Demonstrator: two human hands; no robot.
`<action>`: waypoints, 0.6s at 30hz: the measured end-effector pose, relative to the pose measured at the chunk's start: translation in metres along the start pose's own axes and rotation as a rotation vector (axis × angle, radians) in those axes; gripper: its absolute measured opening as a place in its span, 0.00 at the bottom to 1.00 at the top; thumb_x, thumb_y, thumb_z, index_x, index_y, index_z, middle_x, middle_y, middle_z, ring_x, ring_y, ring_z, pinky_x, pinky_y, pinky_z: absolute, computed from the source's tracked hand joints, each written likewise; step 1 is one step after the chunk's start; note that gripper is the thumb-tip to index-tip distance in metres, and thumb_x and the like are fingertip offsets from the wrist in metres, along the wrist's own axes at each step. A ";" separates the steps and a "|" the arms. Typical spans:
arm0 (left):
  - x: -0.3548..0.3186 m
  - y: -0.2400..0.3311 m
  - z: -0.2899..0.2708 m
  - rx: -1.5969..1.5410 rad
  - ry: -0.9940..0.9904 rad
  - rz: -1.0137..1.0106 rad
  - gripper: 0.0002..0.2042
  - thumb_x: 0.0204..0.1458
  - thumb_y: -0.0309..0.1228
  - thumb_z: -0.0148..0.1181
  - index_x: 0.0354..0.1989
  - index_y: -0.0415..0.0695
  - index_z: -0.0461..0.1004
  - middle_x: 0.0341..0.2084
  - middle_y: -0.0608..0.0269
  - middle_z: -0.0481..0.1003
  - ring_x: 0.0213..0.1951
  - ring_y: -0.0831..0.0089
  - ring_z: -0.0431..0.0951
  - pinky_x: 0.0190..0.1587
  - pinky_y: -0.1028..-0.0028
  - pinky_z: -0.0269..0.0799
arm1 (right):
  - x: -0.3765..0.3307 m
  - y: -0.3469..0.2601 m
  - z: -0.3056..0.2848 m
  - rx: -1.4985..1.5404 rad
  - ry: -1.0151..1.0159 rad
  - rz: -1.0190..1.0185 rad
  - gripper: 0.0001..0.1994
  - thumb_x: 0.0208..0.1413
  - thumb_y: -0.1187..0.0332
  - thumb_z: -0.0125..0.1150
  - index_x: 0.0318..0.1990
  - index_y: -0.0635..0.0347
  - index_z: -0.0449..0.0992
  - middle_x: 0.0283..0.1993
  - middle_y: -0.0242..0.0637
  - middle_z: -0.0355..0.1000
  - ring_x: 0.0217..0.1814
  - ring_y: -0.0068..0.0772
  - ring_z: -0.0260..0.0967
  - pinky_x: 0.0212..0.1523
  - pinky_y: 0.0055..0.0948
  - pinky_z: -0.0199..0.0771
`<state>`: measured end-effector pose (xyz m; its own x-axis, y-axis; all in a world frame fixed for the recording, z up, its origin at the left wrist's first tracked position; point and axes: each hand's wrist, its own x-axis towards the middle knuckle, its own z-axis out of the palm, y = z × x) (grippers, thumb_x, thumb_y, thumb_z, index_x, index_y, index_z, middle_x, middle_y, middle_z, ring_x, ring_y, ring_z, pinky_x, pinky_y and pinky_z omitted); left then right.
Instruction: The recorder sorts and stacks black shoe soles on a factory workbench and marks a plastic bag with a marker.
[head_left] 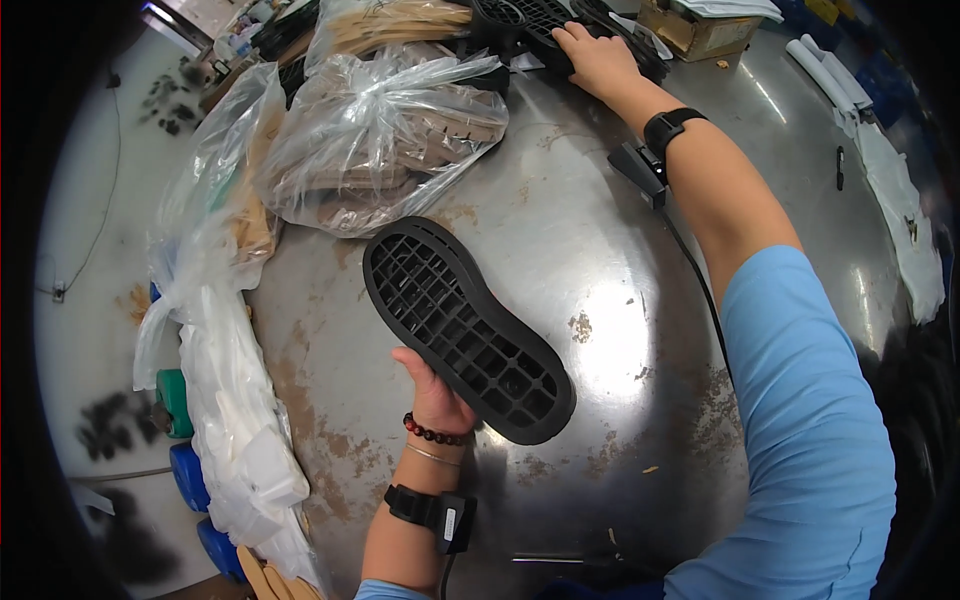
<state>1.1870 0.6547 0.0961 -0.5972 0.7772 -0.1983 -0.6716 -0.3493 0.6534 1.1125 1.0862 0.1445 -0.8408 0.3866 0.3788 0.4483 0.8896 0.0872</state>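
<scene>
A black shoe sole [490, 345] is in my left hand [435, 395], its gridded hollow side facing up and tilted. My thumb lies along the sole's edge and the other fingers are hidden beneath it. At the far edge of the table my right hand [600, 60] reaches over a pile of black soles [545, 20]. Its fingers are stretched out and a little apart on the pile. Whether they touch one sole or several is not clear.
A clear plastic bag of brown shoe parts [390, 140] lies at the back left of the metal table [600, 300]. White plastic sheeting [235, 400] hangs along the left edge. A cardboard box [695, 30], a black pen [840, 168] and white rolls [830, 72] lie toward the back right.
</scene>
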 end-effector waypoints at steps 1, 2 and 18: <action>0.001 0.000 0.000 -0.023 -0.003 0.004 0.51 0.41 0.73 0.43 0.68 0.46 0.49 0.63 0.53 0.60 0.62 0.56 0.62 0.63 0.55 0.63 | -0.003 0.003 -0.002 0.021 0.026 -0.016 0.34 0.43 0.61 0.67 0.61 0.49 0.62 0.59 0.37 0.64 0.49 0.46 0.73 0.53 0.44 0.69; 0.001 0.000 -0.002 -0.024 -0.005 -0.002 0.51 0.41 0.73 0.43 0.68 0.46 0.49 0.63 0.53 0.60 0.62 0.56 0.62 0.63 0.55 0.63 | -0.013 0.001 -0.006 0.018 0.022 -0.012 0.34 0.43 0.61 0.67 0.61 0.49 0.62 0.59 0.37 0.64 0.49 0.46 0.73 0.53 0.44 0.69; -0.012 0.015 0.004 -0.059 -0.063 0.107 0.52 0.40 0.74 0.47 0.67 0.43 0.52 0.61 0.51 0.61 0.60 0.59 0.65 0.60 0.58 0.67 | -0.173 -0.092 -0.178 1.374 -0.415 -0.516 0.33 0.47 0.49 0.67 0.58 0.58 0.69 0.55 0.42 0.67 0.40 0.37 0.75 0.43 0.33 0.75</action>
<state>1.1859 0.6426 0.1115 -0.6394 0.7644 -0.0823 -0.6310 -0.4607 0.6242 1.2705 0.8943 0.2350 -0.9402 -0.1964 0.2783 -0.3349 0.3840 -0.8604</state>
